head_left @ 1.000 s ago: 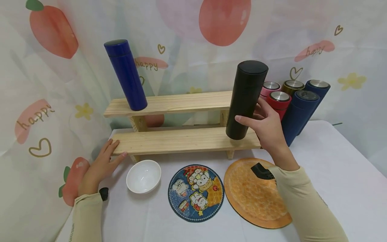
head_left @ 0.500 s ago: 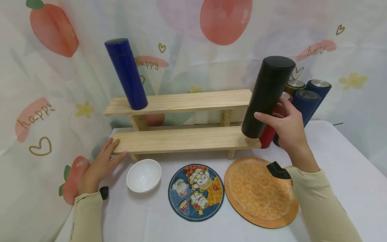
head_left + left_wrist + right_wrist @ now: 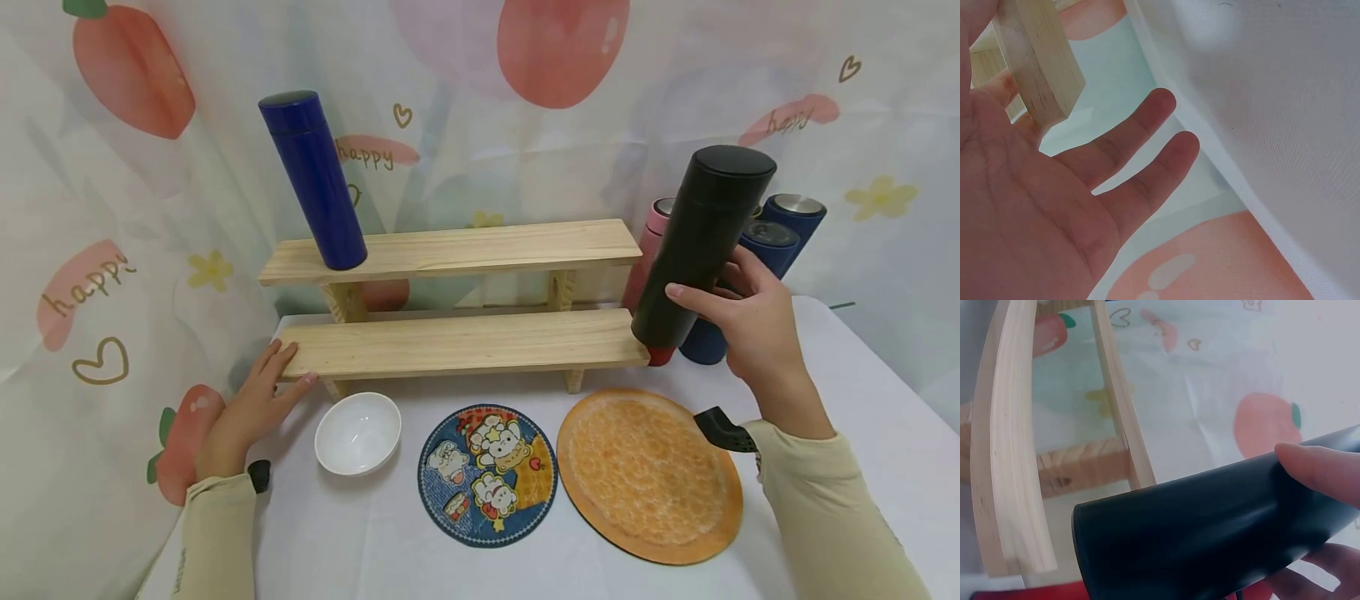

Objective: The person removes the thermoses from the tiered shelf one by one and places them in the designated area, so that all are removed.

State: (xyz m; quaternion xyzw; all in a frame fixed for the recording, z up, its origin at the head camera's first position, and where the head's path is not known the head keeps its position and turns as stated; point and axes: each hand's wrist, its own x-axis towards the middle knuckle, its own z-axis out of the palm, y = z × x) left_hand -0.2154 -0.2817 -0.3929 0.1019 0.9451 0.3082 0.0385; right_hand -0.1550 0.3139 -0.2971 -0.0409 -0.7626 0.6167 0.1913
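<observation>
My right hand (image 3: 738, 312) grips a black flask (image 3: 697, 246), tilted, its base in the air just past the right end of the lower shelf (image 3: 465, 343); the right wrist view shows the black flask (image 3: 1222, 519) close up with my thumb (image 3: 1319, 469) across it. My left hand (image 3: 255, 400) rests with straight fingers against the left end of that lower shelf (image 3: 1038, 62); the fingers (image 3: 1135, 150) are spread flat. A blue flask (image 3: 315, 179) stands on the left of the upper shelf (image 3: 457, 247).
Behind the black flask stand a pink flask (image 3: 647, 250), a red one (image 3: 660, 354) and two dark blue ones (image 3: 780, 229). On the white table (image 3: 855, 433) lie a white bowl (image 3: 357, 433), a cartoon mat (image 3: 487, 475) and an orange mat (image 3: 648, 473). A printed curtain (image 3: 112, 167) hangs behind.
My right hand has carried the black flask off the lower shelf to the right, toward the group of flasks. The left hand has stayed at the shelf's left end.
</observation>
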